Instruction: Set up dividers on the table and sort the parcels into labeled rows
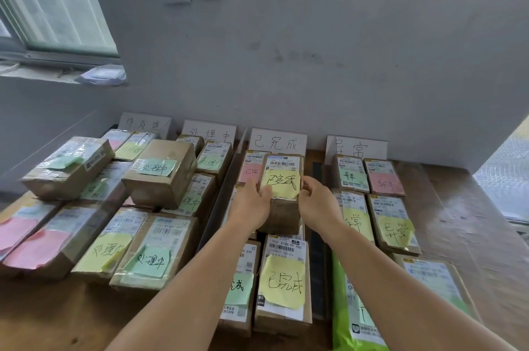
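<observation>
A brown cardboard parcel point(283, 210) with a yellow handwritten note sits in the third row, below the white label card point(277, 142) leaning on the wall. My left hand point(253, 201) grips its left side and my right hand point(319, 201) grips its right side. Other parcels of that row lie in front, one with a large yellow note point(282, 282). A dark divider strip point(219, 196) runs along the row's left side and another divider point(317, 250) along its right.
Several taped parcels with green, pink and yellow notes fill the two left rows, one box point(161, 173) stacked high. The right row holds several flat parcels point(385, 177) and a green mailer bag point(353, 313). Bare wooden table point(469, 222) lies at the far right.
</observation>
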The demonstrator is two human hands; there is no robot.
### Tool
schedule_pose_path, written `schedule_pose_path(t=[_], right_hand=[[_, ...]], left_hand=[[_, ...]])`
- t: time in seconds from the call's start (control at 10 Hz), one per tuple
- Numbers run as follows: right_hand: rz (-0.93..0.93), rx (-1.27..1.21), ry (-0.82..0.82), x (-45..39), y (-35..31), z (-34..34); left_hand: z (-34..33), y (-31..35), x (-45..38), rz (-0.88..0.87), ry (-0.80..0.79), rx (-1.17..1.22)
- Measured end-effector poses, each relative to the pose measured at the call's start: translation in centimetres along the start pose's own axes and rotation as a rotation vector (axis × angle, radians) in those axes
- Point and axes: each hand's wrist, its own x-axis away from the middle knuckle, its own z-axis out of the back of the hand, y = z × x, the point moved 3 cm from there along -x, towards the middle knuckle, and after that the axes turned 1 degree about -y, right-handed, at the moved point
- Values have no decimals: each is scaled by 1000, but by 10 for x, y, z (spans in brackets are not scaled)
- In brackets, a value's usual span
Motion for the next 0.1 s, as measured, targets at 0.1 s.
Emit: schedule_pose_path(t=[0.1], right_hand=[[17, 57, -22, 5, -3, 3]], left_hand=[[5, 2, 1, -23, 33, -53]])
